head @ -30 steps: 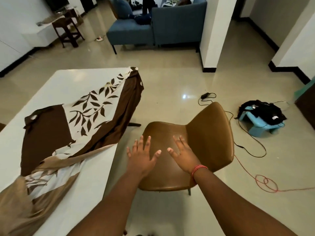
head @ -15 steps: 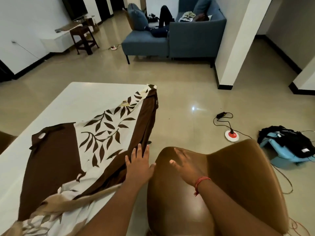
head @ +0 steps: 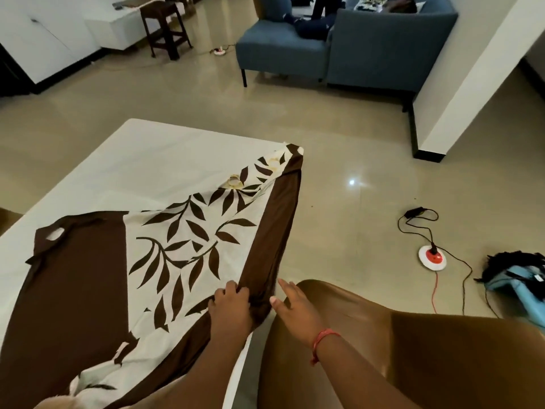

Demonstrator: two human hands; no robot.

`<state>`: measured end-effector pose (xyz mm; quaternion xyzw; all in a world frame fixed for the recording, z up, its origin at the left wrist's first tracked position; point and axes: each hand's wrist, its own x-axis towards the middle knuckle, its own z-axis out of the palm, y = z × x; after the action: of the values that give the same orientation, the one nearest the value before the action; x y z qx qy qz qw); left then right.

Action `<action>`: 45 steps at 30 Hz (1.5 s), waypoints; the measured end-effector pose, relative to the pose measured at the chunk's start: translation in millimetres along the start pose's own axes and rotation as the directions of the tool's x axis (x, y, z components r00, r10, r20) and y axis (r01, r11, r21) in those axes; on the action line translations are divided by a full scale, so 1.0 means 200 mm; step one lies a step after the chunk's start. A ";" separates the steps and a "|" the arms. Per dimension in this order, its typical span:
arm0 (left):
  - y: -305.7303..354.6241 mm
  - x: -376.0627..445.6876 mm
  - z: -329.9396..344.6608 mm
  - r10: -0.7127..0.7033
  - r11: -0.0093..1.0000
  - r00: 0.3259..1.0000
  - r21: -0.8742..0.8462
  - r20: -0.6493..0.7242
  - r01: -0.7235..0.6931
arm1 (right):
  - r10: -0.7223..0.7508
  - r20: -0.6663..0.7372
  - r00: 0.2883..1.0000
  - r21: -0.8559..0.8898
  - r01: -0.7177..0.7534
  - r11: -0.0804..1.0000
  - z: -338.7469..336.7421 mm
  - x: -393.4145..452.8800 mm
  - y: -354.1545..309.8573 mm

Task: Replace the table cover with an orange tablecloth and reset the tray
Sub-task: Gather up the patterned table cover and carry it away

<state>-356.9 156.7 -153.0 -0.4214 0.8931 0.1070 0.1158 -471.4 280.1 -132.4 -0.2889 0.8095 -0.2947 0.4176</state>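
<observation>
A brown and white leaf-patterned table cover [head: 177, 240] lies rumpled across the white table [head: 141, 154], its brown edge hanging over the table's right side. My left hand [head: 231, 302] is closed on that hanging brown edge near the table's right rim. Just right of the gathered cloth, my right hand [head: 295, 305], with a red thread on the wrist, has its fingers apart and a fingertip touching the fabric. No orange tablecloth and no tray are in sight.
A brown leather chair [head: 383, 343] stands right against the table under my right arm. On the floor to the right lie a black cable with a red and white socket [head: 432, 256] and a blue and black bundle [head: 519, 278]. A blue sofa [head: 354, 39] and a dark stool [head: 165, 28] stand far back.
Both hands left the chair seat and moved left to the cover's hanging edge. My left hand closed on the brown fabric. The view came closer to the table.
</observation>
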 end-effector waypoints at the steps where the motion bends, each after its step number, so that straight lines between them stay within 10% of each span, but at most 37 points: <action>1: 0.02 0.04 -0.01 0.005 0.999 1.000 -0.051 -0.025 -0.006 | 0.006 0.003 1.000 0.018 -0.007 1.000 0.00 0.05 0.00; 6: 0.20 0.17 -0.18 0.031 0.750 0.997 -0.661 0.068 0.022 | 0.143 -0.037 0.989 0.447 -0.112 0.887 -0.11 0.23 -0.06; 11: 0.30 0.14 -0.28 0.337 0.434 0.862 -0.875 0.379 0.215 | 0.334 -0.195 0.922 0.818 -0.035 0.574 -0.24 0.38 -0.13; 16: 0.20 0.15 -0.22 0.119 0.294 0.909 -0.888 0.400 0.353 | 0.231 -0.251 0.940 0.690 0.007 0.724 -0.24 0.29 -0.20; 22: 0.03 0.09 -0.21 -0.335 0.076 0.891 -0.934 0.306 0.349 | -0.161 0.021 0.987 0.158 0.156 0.975 -0.06 0.10 -0.32; 29: -0.17 -0.15 -0.21 -0.425 -0.115 0.859 -0.958 0.287 0.263 | -0.460 0.217 0.861 -0.463 0.506 0.728 0.21 0.02 -0.43; 45: -1.14 -0.92 -0.12 -0.633 -0.038 0.753 -0.979 0.177 0.198 | -0.527 0.483 0.699 -0.441 0.714 0.544 1.23 -0.49 -0.80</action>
<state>-67.9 142.6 -97.5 -0.6527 0.4205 0.5472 -0.3125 -181.0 186.4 -85.6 -0.7158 0.6286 -0.1064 0.2848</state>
